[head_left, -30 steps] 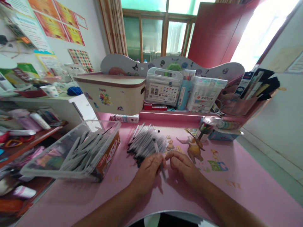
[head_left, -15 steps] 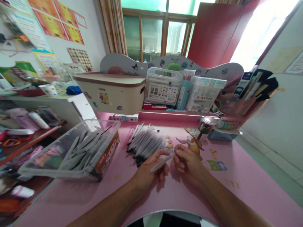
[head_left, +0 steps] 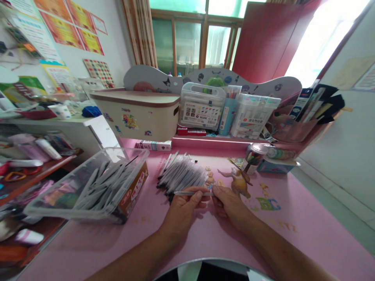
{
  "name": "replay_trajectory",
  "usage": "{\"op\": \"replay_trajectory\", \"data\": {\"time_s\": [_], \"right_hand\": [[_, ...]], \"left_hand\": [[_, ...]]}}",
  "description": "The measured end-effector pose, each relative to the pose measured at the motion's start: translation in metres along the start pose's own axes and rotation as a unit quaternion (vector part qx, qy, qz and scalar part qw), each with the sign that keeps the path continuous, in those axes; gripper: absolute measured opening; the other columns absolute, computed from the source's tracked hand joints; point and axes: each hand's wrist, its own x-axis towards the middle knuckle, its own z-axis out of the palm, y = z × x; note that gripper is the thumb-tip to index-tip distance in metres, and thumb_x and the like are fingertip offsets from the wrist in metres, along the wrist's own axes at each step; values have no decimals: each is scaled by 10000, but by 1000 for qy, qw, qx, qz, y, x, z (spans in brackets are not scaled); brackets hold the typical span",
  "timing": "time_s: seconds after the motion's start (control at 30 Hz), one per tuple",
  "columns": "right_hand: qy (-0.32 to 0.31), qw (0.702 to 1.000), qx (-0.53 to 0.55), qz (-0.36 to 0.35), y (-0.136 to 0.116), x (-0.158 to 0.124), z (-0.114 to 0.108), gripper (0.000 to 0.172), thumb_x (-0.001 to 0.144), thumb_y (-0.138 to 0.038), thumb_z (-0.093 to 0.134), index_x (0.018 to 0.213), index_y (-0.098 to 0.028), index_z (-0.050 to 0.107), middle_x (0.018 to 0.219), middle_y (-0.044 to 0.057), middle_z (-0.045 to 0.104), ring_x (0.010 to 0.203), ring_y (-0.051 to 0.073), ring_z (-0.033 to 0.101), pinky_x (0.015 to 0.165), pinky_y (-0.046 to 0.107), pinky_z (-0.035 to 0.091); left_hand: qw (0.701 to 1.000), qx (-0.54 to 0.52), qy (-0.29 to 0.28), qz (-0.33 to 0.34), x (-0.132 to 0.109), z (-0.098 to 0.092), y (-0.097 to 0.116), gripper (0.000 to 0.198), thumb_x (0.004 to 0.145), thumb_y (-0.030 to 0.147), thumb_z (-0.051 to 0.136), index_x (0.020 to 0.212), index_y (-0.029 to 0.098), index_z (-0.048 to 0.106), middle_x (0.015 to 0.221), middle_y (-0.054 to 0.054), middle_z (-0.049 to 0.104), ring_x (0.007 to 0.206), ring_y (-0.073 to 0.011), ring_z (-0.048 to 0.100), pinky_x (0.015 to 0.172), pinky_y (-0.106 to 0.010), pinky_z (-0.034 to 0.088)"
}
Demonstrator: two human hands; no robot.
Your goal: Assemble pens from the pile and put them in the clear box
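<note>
My left hand (head_left: 184, 212) is closed around a slim, translucent pen (head_left: 187, 192), which now lies nearly level across the fingers. At the pen's right end, the thumb and fingers of my right hand (head_left: 230, 203) are pinched together; whatever small part they cover is hidden. Just beyond my left hand lies a heap of clear pens or refills with black ends (head_left: 184, 171), fanned out on the pink desk (head_left: 205, 242). A clear plastic bin (head_left: 88, 214) to the left holds many greyish pens.
Behind the heap, a shelf carries a beige lidded box (head_left: 140, 117), a clear marker case (head_left: 202, 107) and another marker box (head_left: 253, 117). A jar of pens (head_left: 254, 158) stands back right beside a blue box (head_left: 277, 166). A small black piece (head_left: 196, 161) lies behind the heap.
The pen has turned from slanting down toward me to nearly horizontal, its free end now pointing left. Both hands have shifted slightly, staying close together.
</note>
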Motion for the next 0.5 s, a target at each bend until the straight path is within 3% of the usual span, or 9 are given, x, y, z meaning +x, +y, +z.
{"op": "replay_trajectory", "data": {"time_s": [0.3,0.43,0.5], "right_hand": [[10,999,-18,-29,-3,-4,3,477,772,-628,654,696,-212,430,532,-95,355,407,51,245,376,182,157],[39,998,-37,-30,0,0,-4,500,820,-648,584,632,-211,429,492,-83,341,397,58,233,371,207,141],[12,999,-41,-24,1,2,-6,514,821,-648,583,599,-217,408,463,-92,296,388,58,201,368,218,123]], "left_hand": [[999,-34,6,17,3,0,2,337,759,443,750,908,142,733,917,-123,760,798,-195,706,682,-270,550],[999,-48,10,6,3,-1,2,345,746,445,763,906,141,728,903,-115,762,819,-196,713,672,-254,556],[998,-53,20,2,3,-2,2,348,742,441,766,913,141,724,903,-112,762,823,-194,716,683,-253,561]]}}
